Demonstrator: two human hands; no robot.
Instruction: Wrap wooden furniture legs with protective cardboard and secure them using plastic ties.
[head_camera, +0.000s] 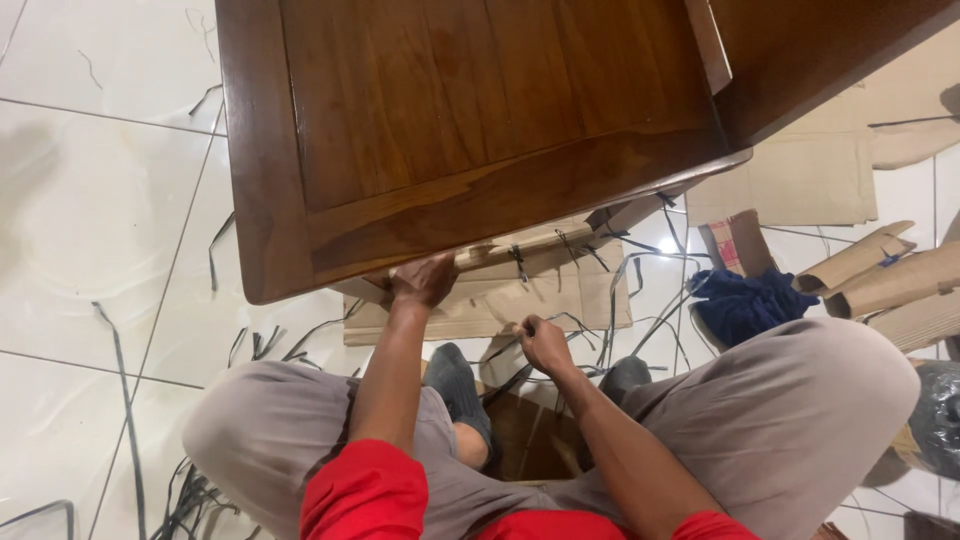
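Observation:
A large dark brown wooden panel (450, 130) with a framed edge fills the upper middle, tilted over my lap. My left hand (424, 281) reaches under its lower edge and presses on the cardboard wrapping (520, 290) beneath; its fingertips are hidden by the panel. My right hand (543, 343) is closed, pinching a thin black plastic strap (590, 330) just above my knees. I sit on the floor in grey trousers and red sleeves, dark socks showing.
Black straps (120, 400) lie scattered over the white tiled floor (80, 200). Flattened cardboard pieces (880, 280) lie at the right, with a dark blue cloth (750, 305) beside them. A dark plastic bag (940, 420) sits at the far right edge.

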